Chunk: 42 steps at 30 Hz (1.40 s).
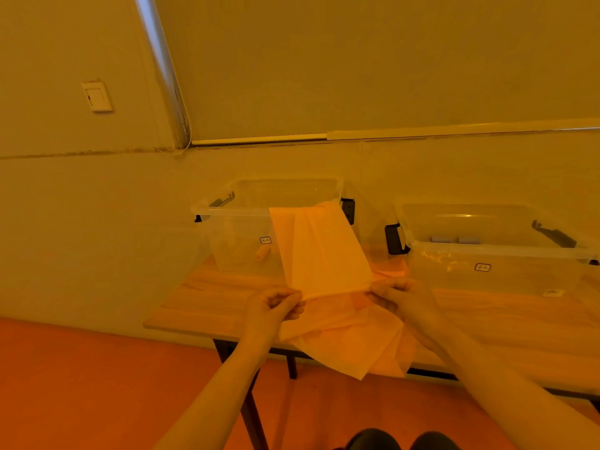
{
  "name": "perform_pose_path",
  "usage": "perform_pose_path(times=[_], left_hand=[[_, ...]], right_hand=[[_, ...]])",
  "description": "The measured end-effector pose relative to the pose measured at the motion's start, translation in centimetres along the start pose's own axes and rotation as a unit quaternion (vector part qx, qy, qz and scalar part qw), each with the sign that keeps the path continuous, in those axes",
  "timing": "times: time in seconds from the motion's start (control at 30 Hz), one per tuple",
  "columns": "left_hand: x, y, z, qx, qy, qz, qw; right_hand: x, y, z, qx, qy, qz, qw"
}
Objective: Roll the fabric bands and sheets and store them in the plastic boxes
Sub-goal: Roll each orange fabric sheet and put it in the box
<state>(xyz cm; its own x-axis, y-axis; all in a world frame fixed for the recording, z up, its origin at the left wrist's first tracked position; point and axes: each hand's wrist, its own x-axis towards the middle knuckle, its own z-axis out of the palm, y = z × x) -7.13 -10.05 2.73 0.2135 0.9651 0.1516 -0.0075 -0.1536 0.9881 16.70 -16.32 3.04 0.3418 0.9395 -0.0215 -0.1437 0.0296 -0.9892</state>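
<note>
A thin orange fabric sheet [321, 251] is held up in front of me over the wooden table [207, 297]. My left hand [274, 303] pinches its left side and my right hand [397, 295] pinches its right side. The sheet's upper part flaps up against the left clear plastic box [240, 222], and its lower part hangs past the table's front edge. A small roll [263, 254] lies inside the left box. The right clear plastic box [500, 254] holds two grey rolls [454, 239] at its back.
Both boxes have black latch handles [394, 239] and stand near the wall. More orange fabric [391, 271] lies on the table between the boxes. The table's dark legs [250, 401] stand on an orange floor. My knees show at the bottom edge.
</note>
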Motion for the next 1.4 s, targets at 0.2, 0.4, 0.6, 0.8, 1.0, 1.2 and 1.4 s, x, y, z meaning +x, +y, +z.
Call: perform_pose_path(times=[0.2,0.4,0.6,0.8,1.0,1.2,1.4], left_hand=[[-0.3,0.1,0.0,0.005,-0.006,-0.009,1.000],[0.1,-0.3,0.2,-0.013,-0.002,-0.011,1.000],[0.1,-0.3,0.6,-0.034,0.018,0.003,0.999],[-0.3,-1.3,0.4,0.005,-0.006,0.003,1.000],[-0.4,-1.4,-0.1,0.021,-0.008,-0.014,1.000],[-0.1,-1.2,0.1,-0.009,0.008,-0.017,1.000],[0.2,-0.9,0.3,-0.009,0.017,-0.010,1.000]], right_hand=[[0.2,0.1,0.2,0.048,0.038,0.008,0.998],[0.3,0.3,0.2,0.022,0.018,0.000,1.000],[0.3,0.4,0.1,-0.008,0.015,-0.022,1.000],[0.3,0.5,0.3,-0.027,-0.003,-0.006,1.000],[0.1,0.5,0.1,-0.089,-0.015,-0.022,0.996],[0.2,0.3,0.6,-0.002,-0.002,0.000,1.000],[0.4,0.3,1.2,0.033,0.029,-0.001,0.999]])
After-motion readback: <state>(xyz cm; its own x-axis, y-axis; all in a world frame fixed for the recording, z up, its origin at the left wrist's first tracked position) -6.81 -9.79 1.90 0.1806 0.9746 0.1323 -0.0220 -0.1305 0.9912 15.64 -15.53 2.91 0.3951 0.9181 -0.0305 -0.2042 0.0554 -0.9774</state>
